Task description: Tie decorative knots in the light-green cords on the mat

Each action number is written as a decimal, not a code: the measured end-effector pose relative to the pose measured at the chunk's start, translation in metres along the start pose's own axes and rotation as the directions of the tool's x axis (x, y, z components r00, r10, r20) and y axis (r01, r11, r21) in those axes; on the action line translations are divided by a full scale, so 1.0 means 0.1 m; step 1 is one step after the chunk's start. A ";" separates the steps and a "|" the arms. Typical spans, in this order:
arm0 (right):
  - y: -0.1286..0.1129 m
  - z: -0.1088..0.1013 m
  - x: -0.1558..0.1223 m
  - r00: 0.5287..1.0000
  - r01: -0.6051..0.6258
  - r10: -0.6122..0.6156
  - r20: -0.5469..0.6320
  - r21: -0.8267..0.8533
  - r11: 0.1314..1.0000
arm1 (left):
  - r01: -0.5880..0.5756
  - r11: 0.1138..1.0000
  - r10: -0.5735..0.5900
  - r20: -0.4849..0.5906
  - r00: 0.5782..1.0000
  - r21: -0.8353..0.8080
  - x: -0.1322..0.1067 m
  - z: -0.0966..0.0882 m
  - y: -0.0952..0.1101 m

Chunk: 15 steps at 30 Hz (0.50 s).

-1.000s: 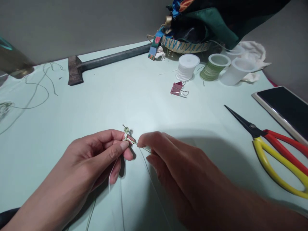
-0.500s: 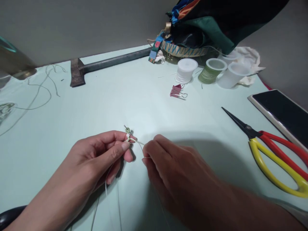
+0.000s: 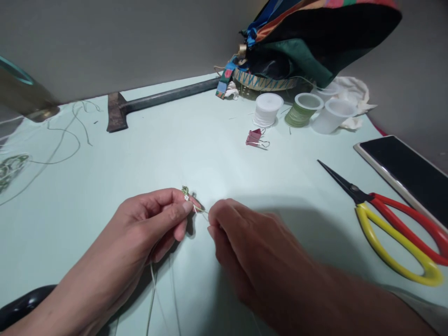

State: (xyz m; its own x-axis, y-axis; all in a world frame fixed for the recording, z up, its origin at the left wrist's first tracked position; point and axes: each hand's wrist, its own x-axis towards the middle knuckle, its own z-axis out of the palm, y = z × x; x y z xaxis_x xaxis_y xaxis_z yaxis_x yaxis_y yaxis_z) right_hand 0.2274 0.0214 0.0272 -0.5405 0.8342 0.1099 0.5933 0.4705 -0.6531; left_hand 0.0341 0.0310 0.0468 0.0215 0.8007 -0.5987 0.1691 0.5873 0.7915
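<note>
My left hand (image 3: pixel 154 224) pinches a small knotted cord piece (image 3: pixel 185 192) in green and white between thumb and forefinger. Its tip shows above the thumb; the rest is hidden under the fingers. Thin cord (image 3: pixel 200 209) runs from this piece to my right hand (image 3: pixel 241 242), whose thumb and forefinger are closed on its end. The stretch between both hands is short and looks taut. More pale cords (image 3: pixel 152 294) hang below my left palm over the table.
Scissors (image 3: pixel 355 189) and a phone (image 3: pixel 406 163) lie at right. Behind are a pink binder clip (image 3: pixel 256 138), a white thread spool (image 3: pixel 268 111), a green spool (image 3: pixel 301 112), a hammer-like tool (image 3: pixel 171 94) and a colourful fabric bag (image 3: pixel 297 51). Loose cord (image 3: pixel 14 168) lies at left.
The left thumb has slid up over the knotted piece, covering more of it. The cords between the hands have drawn together into a straighter line. The camera view has shifted slightly.
</note>
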 end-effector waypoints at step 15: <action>-0.04 -0.13 0.03 0.959 -0.281 0.282 0.038 0.262 0.923 | -0.010 0.997 0.008 0.033 0.999 0.072 0.00 -0.05 -0.06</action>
State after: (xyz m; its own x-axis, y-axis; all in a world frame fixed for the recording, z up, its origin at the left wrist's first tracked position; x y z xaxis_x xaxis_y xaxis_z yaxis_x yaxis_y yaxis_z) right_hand 0.2312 0.0257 0.0400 -0.3740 0.9212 -0.1072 0.5433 0.1240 -0.8303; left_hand 0.0281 0.0277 0.0429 0.0552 0.8009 -0.5963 0.2398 0.5691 0.7865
